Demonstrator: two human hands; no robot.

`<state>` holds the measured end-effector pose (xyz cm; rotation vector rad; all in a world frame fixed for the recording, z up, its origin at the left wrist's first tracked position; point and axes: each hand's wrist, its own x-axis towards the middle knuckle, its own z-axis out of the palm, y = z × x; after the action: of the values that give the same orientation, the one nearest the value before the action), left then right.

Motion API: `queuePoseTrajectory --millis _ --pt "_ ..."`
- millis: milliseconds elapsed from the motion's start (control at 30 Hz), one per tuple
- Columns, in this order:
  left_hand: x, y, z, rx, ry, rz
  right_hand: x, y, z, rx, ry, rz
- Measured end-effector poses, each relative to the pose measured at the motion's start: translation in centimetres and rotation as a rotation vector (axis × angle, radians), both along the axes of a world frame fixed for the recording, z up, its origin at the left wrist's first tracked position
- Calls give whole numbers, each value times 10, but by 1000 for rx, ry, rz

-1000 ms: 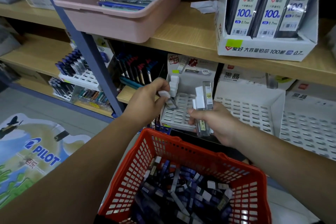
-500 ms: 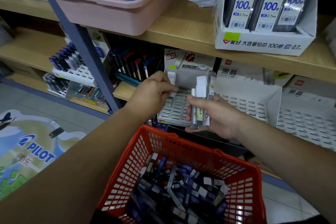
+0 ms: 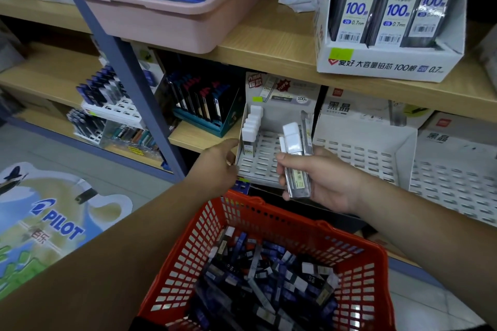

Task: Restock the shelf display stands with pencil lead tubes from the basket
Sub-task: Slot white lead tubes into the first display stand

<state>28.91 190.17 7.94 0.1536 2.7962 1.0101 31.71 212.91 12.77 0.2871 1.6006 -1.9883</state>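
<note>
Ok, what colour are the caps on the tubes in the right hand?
White caps on the tubes; head view.

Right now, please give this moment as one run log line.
right hand: holds lead tubes | stand: tubes in left row | left hand: by stand's left edge, apparently empty | basket: many tubes

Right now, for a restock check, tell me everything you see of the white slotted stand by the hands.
The white stand on the lower shelf looks plastic: a sloped slotted floor, low side walls, a printed card back. A row of white-capped tubes stands upright along its left wall; other visible slots are bare. The left hand is at its front left corner; the right hand holds loose tubes before it.
</note>
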Motion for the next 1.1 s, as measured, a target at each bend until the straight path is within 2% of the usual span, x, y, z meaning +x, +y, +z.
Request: queuePoseTrajectory --millis 100,200,233,267,300,333,367,400,467,567,633,700,800,867,1100 --pt "-2 -6 3 20 -12 39 0 0 2 -26 -6 27" --pt "-2 -3 16 -126 167 142 1 -4 2 -21 -3 17" --pt "2 0 24 -75 240 168 1 -6 2 8 2 0" --pt "7 5 32 61 257 161 1 -8 1 39 10 -14" --pt "13 12 40 249 182 145 1 -10 1 61 21 -19" --pt "19 18 47 424 32 127 1 -14 0 75 37 -14" --pt "24 23 51 529 -109 110 1 -17 0 84 56 -1" --pt "27 26 54 572 -190 94 1 -20 0 91 76 17" --pt "26 24 55 621 -238 107 2 -26 3 89 121 53" --pt "19 14 56 822 -357 167 2 -27 8 41 144 65" --pt "17 10 56 888 -386 185 1 -28 8 42 153 33" --pt "13 5 56 855 -306 197 0 -29 8 78 137 -26" --pt "5 -7 58 621 -7 250 0 -28 5 163 133 -27" --pt "-3 -14 57 556 138 225 0 -27 4 182 112 7" --pt "-11 -4 43 557 94 15 -2 -24 2 204 83 6"
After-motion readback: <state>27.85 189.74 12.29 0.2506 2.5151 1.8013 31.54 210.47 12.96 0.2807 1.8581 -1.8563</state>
